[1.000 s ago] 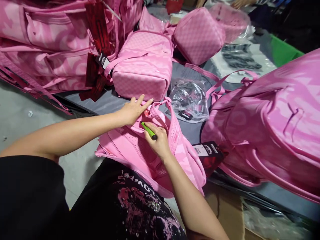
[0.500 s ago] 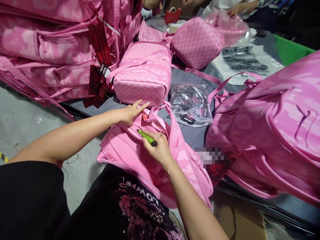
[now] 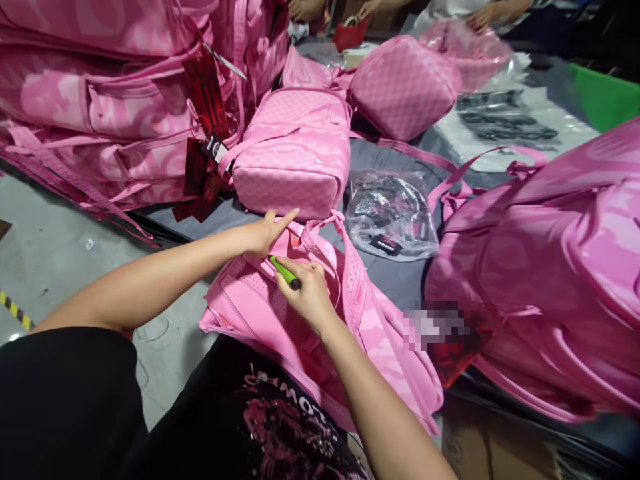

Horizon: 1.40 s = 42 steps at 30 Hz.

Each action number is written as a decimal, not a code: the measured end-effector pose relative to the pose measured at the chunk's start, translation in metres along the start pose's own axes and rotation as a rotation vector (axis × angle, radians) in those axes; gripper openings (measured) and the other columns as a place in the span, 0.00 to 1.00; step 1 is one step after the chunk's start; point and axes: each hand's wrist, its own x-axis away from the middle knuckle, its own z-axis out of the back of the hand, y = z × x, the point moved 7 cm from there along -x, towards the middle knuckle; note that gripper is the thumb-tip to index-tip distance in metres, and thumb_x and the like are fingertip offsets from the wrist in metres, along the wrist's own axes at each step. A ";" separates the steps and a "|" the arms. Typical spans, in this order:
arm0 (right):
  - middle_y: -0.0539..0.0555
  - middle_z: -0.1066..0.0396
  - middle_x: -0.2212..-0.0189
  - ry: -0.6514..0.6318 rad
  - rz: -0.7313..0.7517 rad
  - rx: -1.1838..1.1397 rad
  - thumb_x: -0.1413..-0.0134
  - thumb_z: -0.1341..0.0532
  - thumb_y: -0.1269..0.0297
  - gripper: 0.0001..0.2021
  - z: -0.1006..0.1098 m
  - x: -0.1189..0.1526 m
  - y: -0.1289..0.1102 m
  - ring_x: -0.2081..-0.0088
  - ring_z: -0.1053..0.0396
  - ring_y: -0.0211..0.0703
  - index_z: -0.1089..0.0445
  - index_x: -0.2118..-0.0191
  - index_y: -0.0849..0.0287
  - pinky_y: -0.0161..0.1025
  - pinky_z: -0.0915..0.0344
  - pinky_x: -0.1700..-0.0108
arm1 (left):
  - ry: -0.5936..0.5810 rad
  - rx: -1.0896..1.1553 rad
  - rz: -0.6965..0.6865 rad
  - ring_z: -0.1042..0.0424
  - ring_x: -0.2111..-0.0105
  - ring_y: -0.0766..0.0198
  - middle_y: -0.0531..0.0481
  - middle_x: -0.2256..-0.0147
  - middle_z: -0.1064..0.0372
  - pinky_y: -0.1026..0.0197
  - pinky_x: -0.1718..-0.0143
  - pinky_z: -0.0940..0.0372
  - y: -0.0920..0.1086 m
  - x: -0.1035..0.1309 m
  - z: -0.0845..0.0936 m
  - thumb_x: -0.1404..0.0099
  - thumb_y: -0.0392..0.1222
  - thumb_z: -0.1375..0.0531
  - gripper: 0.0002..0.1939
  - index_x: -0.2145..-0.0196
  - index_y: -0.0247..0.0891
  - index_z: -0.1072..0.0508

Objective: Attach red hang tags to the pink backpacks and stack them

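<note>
A pink backpack lies before me at the table's edge, its padded mesh back and straps facing up. Across its upper edge rests my left hand, open, with two fingers stretched out; the other fingers are partly hidden. My right hand is closed round a slim green pen-like tool with a black end. The tool's far tip touches or hovers just over the backpack near my left hand; I cannot tell which. Just beyond my left fingers stands a pink checkered backpack.
Pink camouflage bags with red tags are piled at left. A large pink backpack stands at right. Between lies a clear plastic bag with dark contents. White printed bags, a green bin and another person's hand are farther back.
My right hand and the green tool have shifted slightly left across the backpack, closer to my left hand. The view has moved a little; my left hand stays on the upper edge.
</note>
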 end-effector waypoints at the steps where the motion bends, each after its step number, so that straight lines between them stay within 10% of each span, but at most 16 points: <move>1: 0.53 0.21 0.57 -0.007 -0.005 0.010 0.43 0.38 0.67 0.15 -0.001 -0.002 -0.001 0.56 0.25 0.48 0.25 0.50 0.55 0.47 0.37 0.51 | 0.012 -0.006 -0.004 0.28 0.50 0.55 0.30 0.32 0.65 0.63 0.56 0.33 0.000 0.000 0.001 0.43 0.30 0.37 0.61 0.32 0.50 0.80; 42: 0.56 0.20 0.63 0.037 -0.182 -0.121 0.44 0.41 0.62 0.17 -0.010 -0.005 0.002 0.67 0.24 0.47 0.23 0.51 0.60 0.43 0.28 0.60 | 0.141 -0.043 -0.081 0.27 0.51 0.49 0.32 0.38 0.53 0.58 0.57 0.32 -0.004 -0.001 -0.003 0.43 0.33 0.37 0.56 0.30 0.45 0.70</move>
